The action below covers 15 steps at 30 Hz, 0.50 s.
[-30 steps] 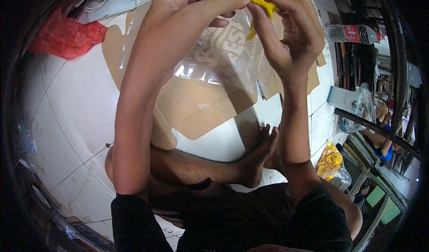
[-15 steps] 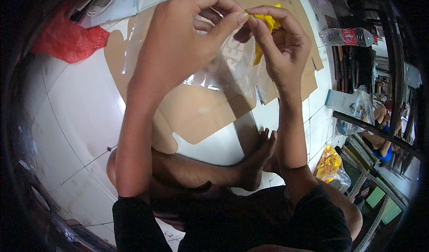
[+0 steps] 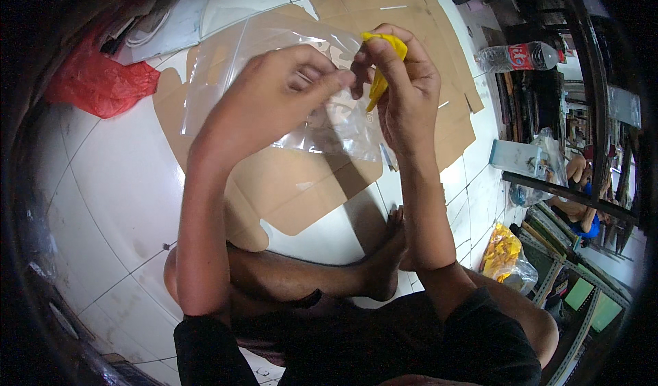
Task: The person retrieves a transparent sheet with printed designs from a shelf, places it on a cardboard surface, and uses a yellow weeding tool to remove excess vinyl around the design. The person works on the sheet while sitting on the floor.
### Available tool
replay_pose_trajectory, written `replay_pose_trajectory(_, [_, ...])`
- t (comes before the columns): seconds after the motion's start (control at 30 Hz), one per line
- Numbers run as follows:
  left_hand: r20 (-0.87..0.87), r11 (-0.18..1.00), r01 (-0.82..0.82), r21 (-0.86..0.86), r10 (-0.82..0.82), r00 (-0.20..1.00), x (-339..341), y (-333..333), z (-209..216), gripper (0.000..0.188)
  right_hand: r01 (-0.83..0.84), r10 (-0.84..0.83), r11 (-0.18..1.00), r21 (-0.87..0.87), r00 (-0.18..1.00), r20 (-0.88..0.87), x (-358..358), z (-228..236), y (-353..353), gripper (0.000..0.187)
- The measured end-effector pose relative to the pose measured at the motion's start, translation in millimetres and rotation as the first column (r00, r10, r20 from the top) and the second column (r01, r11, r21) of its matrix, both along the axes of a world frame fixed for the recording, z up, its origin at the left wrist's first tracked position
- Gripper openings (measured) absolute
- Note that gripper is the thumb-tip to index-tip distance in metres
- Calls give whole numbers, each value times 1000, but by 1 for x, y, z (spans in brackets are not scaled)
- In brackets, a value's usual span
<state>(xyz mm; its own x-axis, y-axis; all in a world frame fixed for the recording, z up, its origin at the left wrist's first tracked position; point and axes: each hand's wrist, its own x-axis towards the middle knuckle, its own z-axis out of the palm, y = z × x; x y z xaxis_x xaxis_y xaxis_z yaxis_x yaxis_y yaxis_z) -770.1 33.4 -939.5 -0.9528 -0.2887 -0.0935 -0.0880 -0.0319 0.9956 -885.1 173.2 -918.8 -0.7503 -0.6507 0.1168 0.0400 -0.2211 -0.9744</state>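
My left hand (image 3: 271,98) pinches the upper edge of a clear plastic bag (image 3: 329,122) that hangs in front of me. My right hand (image 3: 404,88) grips a small yellow piece (image 3: 382,64) of soft material at the bag's top right corner, beside the left fingertips. Both hands are raised over a flattened brown cardboard box (image 3: 308,180) lying on the white tiled floor (image 3: 103,194). My crossed bare legs and one foot (image 3: 384,263) show below the arms.
A red plastic bag (image 3: 96,84) lies at the far left, white bags behind it. A plastic water bottle (image 3: 517,57) lies at the right near dark shelving. A yellow packet in clear wrap (image 3: 504,256) sits by my right knee. Another person sits at the far right.
Both hands have come lower and nearer together. The clear bag now hangs spread out between them, and the yellow piece has moved down with my right hand to the bag's corner.
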Motion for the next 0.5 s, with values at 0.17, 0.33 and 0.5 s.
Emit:
replay_pose_trajectory(0.17, [108,978,142,-151,-126,986,6,-15,-16,34,49,-47,999,-3,978,201,-3,-6,8,14])
replay_pose_trajectory(0.33, [362,817,189,-545,25,932,16,-45,-65,54,-6,53,948,319,988,-142,-10,-63,23,12])
replay_pose_trajectory(0.5, [107,569,67,-819,37,994,-2,-5,-99,90,-95,249,845,526,941,-230,-11,-110,30,14])
